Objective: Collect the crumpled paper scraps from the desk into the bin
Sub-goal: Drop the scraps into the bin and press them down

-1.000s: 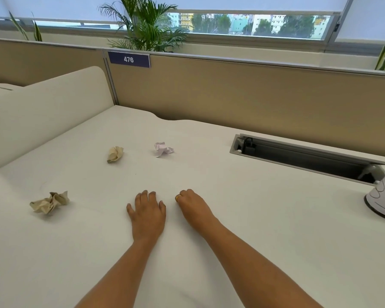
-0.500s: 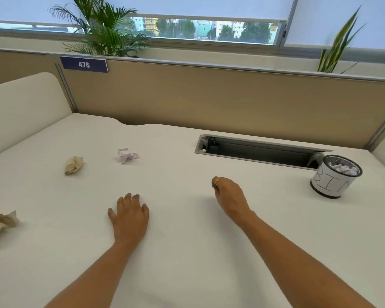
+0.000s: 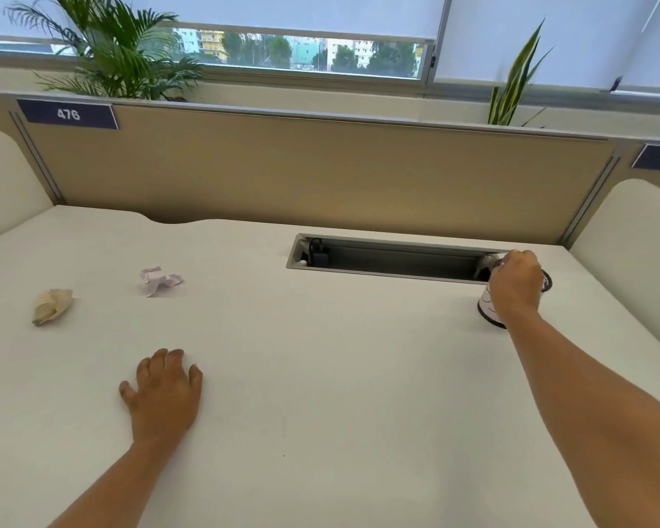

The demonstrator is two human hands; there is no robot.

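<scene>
A beige crumpled scrap [image 3: 52, 306] lies at the desk's left. A pale pink-white scrap [image 3: 159, 280] sits a little right of it and farther back. The small white bin [image 3: 486, 308] with a dark rim stands at the far right, just in front of the cable slot. My right hand [image 3: 517, 285] lies on top of the bin with its fingers curled over the rim, hiding the opening and whatever is inside. My left hand [image 3: 164, 394] rests flat on the desk, fingers apart, holding nothing, well short of both scraps.
An open grey cable slot [image 3: 389, 261] with a black plug is sunk into the white desk [image 3: 321, 375] behind the bin. A tan partition [image 3: 321, 173] closes the back. Cream side dividers [image 3: 633, 238] flank the desk.
My right hand has travelled right and away from me, from mid-desk onto the bin. The view has swung right, so the third, beige scrap has left the frame. My left hand has stayed flat.
</scene>
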